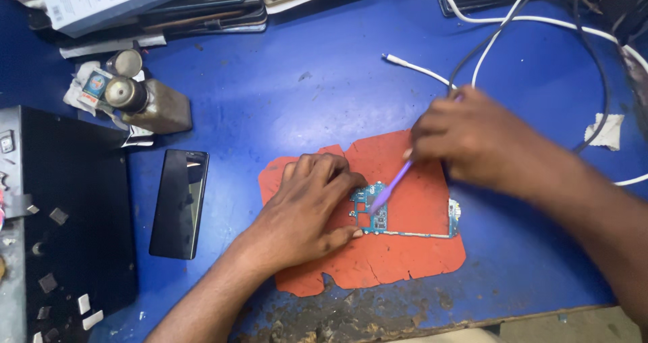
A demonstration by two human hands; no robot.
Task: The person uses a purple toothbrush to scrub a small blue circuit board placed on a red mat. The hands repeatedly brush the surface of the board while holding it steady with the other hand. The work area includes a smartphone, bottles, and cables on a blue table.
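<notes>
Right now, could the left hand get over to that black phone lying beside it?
Probably yes. The left hand presses on the circuit board on the orange mat, and only bare blue table lies between it and the black phone. It would have to let go of the board, though.

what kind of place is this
Most likely a phone repair bench: a bare circuit board lies on an orange mat, the right hand works it with a purple tool, and a dark phone lies nearby.

Blue worktable (304,86): orange mat (412,248), black phone (179,203), white cable (418,67).
</notes>
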